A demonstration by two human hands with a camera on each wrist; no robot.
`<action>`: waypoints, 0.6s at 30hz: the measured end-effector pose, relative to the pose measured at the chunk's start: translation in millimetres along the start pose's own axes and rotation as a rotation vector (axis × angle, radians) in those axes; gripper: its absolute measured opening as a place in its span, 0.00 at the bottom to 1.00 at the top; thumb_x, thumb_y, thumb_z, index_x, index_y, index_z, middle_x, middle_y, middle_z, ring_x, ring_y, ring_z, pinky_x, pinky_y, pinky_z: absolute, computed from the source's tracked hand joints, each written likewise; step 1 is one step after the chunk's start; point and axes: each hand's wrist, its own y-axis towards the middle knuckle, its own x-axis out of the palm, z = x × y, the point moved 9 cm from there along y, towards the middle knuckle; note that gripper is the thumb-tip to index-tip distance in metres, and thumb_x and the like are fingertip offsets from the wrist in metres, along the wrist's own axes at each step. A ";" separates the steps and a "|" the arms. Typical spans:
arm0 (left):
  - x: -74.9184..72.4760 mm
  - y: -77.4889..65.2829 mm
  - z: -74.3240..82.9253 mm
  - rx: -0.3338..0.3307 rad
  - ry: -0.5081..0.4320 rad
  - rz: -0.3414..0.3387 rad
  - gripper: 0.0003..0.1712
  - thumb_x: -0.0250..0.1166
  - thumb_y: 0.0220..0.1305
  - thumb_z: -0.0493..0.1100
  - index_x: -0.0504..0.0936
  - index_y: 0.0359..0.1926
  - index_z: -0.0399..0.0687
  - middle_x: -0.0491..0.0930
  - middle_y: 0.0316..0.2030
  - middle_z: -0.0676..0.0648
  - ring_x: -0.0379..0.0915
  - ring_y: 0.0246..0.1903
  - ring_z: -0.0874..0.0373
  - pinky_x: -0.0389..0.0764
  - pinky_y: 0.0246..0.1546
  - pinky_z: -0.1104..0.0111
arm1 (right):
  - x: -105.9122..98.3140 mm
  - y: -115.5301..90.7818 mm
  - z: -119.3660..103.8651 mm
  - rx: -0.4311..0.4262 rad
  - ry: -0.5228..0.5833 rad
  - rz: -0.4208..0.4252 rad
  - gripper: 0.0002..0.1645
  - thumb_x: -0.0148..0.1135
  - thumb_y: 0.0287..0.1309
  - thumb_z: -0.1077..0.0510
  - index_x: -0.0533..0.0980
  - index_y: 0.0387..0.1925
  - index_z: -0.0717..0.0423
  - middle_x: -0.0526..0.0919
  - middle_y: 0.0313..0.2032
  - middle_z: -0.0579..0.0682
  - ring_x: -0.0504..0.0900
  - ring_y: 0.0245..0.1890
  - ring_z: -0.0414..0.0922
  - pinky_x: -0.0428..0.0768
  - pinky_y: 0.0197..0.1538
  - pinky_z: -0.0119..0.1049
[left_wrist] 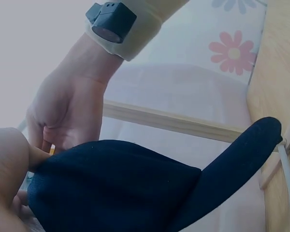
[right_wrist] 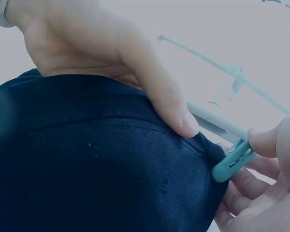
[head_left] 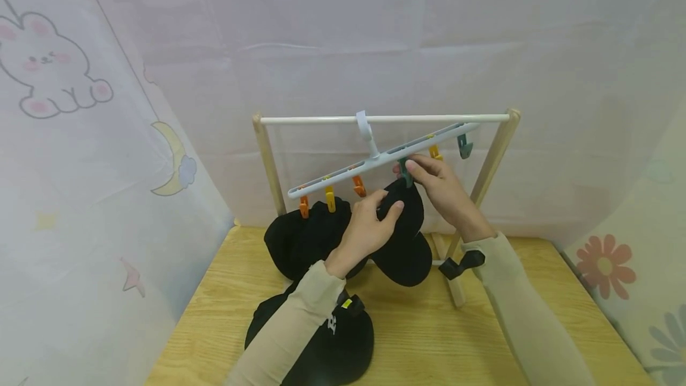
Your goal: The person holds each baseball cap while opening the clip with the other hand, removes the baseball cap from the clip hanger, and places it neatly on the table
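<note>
My left hand [head_left: 367, 225] grips a black cap [head_left: 408, 258], its thumb over the fabric near the edge and the brim pointing down. At that cap's upper edge, my right hand [head_left: 442, 192] pinches a green clip [right_wrist: 231, 162] between thumb and fingers; the clip's tip overlaps the fabric. This clip belongs to a pale clip hanger [head_left: 386, 158], tilted with its right end higher. Another black cap [head_left: 300, 243] hangs at the left from an orange clip [head_left: 304, 207] and a yellow clip [head_left: 330, 199]. A third black cap [head_left: 343, 344], with white lettering, lies on the table, partly behind my left sleeve.
The hanger's hook sits on the white rail [head_left: 311, 120] of a wooden-legged rack [head_left: 495, 153]. Other clips hang from the bar, including a second green clip [head_left: 465, 146] at its right end. The wooden table [head_left: 214, 308] meets printed cloth walls [head_left: 332, 46].
</note>
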 end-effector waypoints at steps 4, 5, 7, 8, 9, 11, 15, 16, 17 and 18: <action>0.0 -0.9 2.0 0.013 -0.005 -0.001 0.18 0.60 0.82 0.50 0.83 0.59 0.44 0.88 0.55 0.45 0.83 0.61 0.50 0.83 0.63 0.55 | -0.1 -0.4 0.8 -0.006 0.053 0.016 0.30 0.52 0.84 0.46 0.76 0.68 0.66 0.86 0.51 0.41 0.79 0.61 0.41 0.73 0.68 0.31; -0.1 -1.1 2.1 0.015 -0.009 0.000 0.17 0.60 0.82 0.49 0.83 0.59 0.44 0.88 0.55 0.45 0.83 0.61 0.50 0.83 0.63 0.55 | -0.1 -0.4 0.9 -0.007 0.061 0.019 0.29 0.52 0.84 0.46 0.77 0.67 0.65 0.86 0.51 0.41 0.79 0.60 0.41 0.74 0.66 0.30; -0.1 -1.1 1.9 0.017 -0.014 0.000 0.16 0.60 0.82 0.49 0.84 0.59 0.44 0.88 0.54 0.45 0.83 0.61 0.50 0.83 0.63 0.55 | -0.7 -0.4 1.4 -0.001 0.071 0.028 0.28 0.53 0.83 0.47 0.78 0.66 0.64 0.87 0.49 0.40 0.80 0.59 0.41 0.74 0.66 0.29; -0.1 -1.1 1.7 0.018 -0.017 0.000 0.16 0.60 0.81 0.48 0.84 0.58 0.44 0.88 0.54 0.45 0.84 0.60 0.51 0.84 0.63 0.55 | -0.8 -0.4 1.6 0.004 0.073 0.032 0.28 0.53 0.83 0.46 0.78 0.66 0.63 0.87 0.49 0.39 0.80 0.59 0.41 0.74 0.65 0.29; -0.1 -1.0 1.6 0.020 -0.018 0.000 0.15 0.60 0.81 0.48 0.84 0.58 0.44 0.88 0.53 0.45 0.84 0.60 0.51 0.84 0.62 0.55 | -1.1 -0.3 1.7 0.008 0.073 0.038 0.28 0.54 0.83 0.46 0.78 0.66 0.63 0.87 0.49 0.39 0.80 0.59 0.41 0.74 0.65 0.29; -0.1 -0.8 1.9 0.022 -0.020 0.000 0.15 0.60 0.81 0.47 0.84 0.58 0.44 0.89 0.52 0.45 0.84 0.59 0.51 0.84 0.62 0.56 | -1.2 0.0 1.8 0.014 0.073 0.049 0.28 0.54 0.83 0.46 0.79 0.66 0.63 0.87 0.48 0.39 0.81 0.58 0.40 0.75 0.65 0.29; -0.4 -0.2 1.0 0.006 -0.020 0.001 0.16 0.60 0.82 0.48 0.84 0.57 0.43 0.88 0.53 0.45 0.84 0.60 0.50 0.84 0.62 0.55 | -1.4 1.0 3.2 0.015 0.067 0.072 0.26 0.56 0.82 0.46 0.81 0.64 0.62 0.88 0.48 0.38 0.81 0.58 0.40 0.75 0.65 0.30; -0.2 0.3 0.4 -0.005 -0.026 -0.001 0.16 0.59 0.82 0.49 0.84 0.58 0.43 0.88 0.54 0.44 0.84 0.61 0.49 0.84 0.62 0.54 | -1.2 1.2 3.1 0.013 0.059 0.074 0.26 0.56 0.82 0.46 0.81 0.64 0.62 0.88 0.48 0.38 0.80 0.58 0.40 0.75 0.65 0.30; -0.2 0.8 -0.3 -0.016 -0.025 -0.001 0.17 0.59 0.82 0.49 0.83 0.58 0.43 0.88 0.56 0.44 0.83 0.62 0.48 0.84 0.62 0.54 | -1.1 1.4 3.4 0.012 0.054 0.078 0.25 0.56 0.82 0.46 0.81 0.63 0.61 0.88 0.48 0.38 0.80 0.58 0.40 0.74 0.66 0.30; 0.0 1.5 -1.1 -0.029 -0.026 -0.003 0.18 0.59 0.82 0.50 0.83 0.59 0.43 0.87 0.57 0.43 0.83 0.62 0.48 0.83 0.63 0.53 | -1.3 1.7 4.3 0.014 0.049 0.084 0.26 0.56 0.82 0.46 0.81 0.63 0.62 0.88 0.47 0.37 0.80 0.58 0.40 0.74 0.66 0.31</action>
